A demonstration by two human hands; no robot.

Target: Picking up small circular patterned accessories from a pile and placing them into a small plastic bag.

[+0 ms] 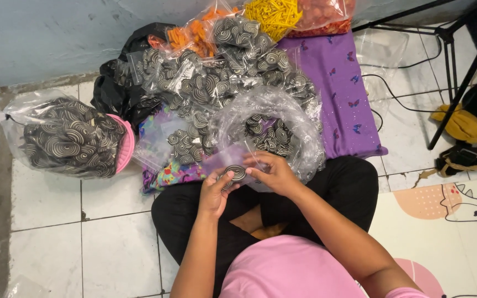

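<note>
While a big bag (67, 138) of swirl pieces lies far left on the floor (111, 237), the left hand (215, 193) pinches a swirl piece (235, 173) over the lap. Right hand (274, 174) grips a small clear bag (233, 157) touching it; purple cloth (343, 99) lies right.

the small round pieces (237, 172) were black with cream swirl lines, the same pattern filling the clear plastic bags (70, 138). the cloth mat (342, 94) was purple with small butterflies. a round bowl rim (126, 144) was pink. other bags held yellow sticks (273, 15) and orange pieces (194, 34). the floor tiles (111, 243) were white.
</note>
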